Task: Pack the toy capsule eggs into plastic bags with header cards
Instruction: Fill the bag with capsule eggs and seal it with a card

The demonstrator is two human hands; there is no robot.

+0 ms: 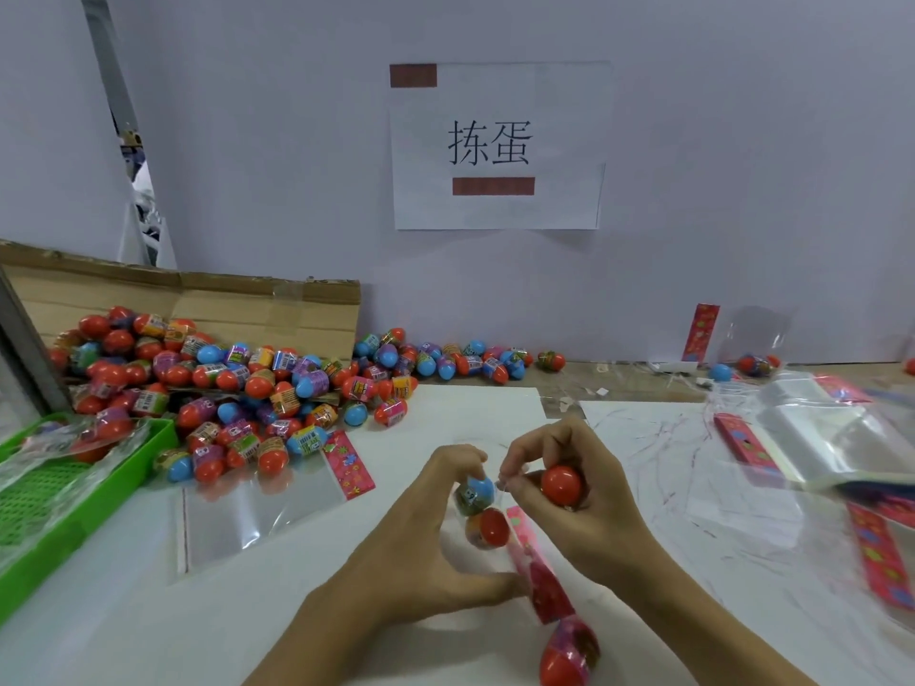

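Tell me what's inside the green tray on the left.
The green tray holds crumpled clear bags with at least one red egg showing through. The plastic covers the rest, so any further eggs beneath cannot be counted.

Bright, even light — soft, edges warped

Pale wall (718,165); taped paper sign (497,146); white tabletop (124,611), possibly papered.

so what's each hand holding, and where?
Right hand cups a red egg in its curled fingers. Left hand pinches the blue-topped egg at its top.
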